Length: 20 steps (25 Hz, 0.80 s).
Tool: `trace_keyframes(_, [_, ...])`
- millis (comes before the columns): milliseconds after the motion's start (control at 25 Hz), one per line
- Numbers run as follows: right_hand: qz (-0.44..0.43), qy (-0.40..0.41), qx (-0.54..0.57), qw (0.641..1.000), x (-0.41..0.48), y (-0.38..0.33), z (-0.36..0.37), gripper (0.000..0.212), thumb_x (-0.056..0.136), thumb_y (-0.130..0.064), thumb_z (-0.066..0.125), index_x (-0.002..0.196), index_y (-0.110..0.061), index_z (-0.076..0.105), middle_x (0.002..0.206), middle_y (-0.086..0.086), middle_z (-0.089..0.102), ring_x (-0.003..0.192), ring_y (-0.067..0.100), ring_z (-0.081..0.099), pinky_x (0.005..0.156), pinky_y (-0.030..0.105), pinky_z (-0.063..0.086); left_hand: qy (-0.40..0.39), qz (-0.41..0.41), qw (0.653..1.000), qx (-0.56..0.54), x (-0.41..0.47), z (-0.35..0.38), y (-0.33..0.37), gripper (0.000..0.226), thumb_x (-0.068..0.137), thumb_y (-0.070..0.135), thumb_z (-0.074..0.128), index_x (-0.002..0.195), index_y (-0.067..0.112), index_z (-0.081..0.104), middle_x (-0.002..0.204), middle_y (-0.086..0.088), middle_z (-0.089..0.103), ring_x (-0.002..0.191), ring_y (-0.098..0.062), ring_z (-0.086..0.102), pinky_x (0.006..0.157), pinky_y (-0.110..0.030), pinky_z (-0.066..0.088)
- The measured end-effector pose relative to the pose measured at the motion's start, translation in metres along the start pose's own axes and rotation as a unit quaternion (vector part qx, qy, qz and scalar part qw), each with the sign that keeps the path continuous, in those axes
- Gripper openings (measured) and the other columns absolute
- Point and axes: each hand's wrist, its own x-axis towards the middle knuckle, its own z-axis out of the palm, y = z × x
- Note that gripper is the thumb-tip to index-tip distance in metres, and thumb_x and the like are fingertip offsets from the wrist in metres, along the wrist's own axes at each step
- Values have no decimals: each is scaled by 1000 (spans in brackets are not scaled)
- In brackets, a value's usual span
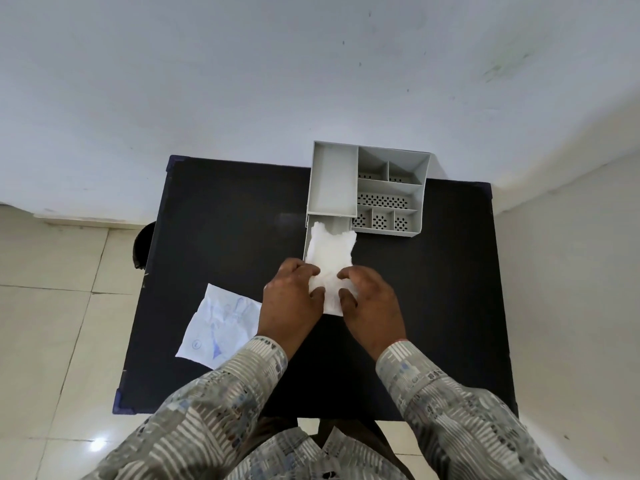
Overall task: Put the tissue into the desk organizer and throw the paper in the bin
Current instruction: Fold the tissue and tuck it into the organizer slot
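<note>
Head cam: both hands are gripping the white tissue (pixel 330 258), left hand (pixel 292 296) and right hand (pixel 372 301) pinching its near end, far end lying in the grey desk organizer's (pixel 389 192) pulled-out drawer. Crumpled paper (pixel 216 327) sits on the black counter (pixel 225 220), left.

We take this for a plain office-like or study room, though a home cannot be excluded. A small black table (pixel 221 216) stands against a bare, scuffed white wall (pixel 242 81) on pale floor tiles (pixel 52 306). Beyond our hands sits a grey compartmented desk organizer (pixel 388 188); left of them lie a scribbled paper (pixel 218 327) and a dark bin (pixel 141 245).
</note>
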Motion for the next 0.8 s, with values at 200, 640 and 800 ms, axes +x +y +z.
trace_keyframes(200, [29,-9,-33,999,17,-3,-2,50,95,-14,63,145,-22,58,141,7,67,124,29,66,108,42,52,-13,-16,999,34,13,-3,-1,39,94,31,71,127,10,76,130,-7,73,112,-27,73,101,-40,52])
trace_keyframes(640, [41,-8,-89,995,57,2,12,31,89,0,65,115,-12,77,111,14,74,101,32,70,88,33,53,-85,3,993,80,67,2,0,41,86,15,77,128,13,77,130,-11,70,116,-29,70,103,-34,50])
trace_keyframes(800, [55,26,-98,993,76,2,18,34,91,-1,63,120,-16,75,113,13,71,98,32,72,85,37,56,-94,0,990,107,84,13,1,30,87,9,75,117,5,76,125,-16,64,103,-35,74,93,-36,57])
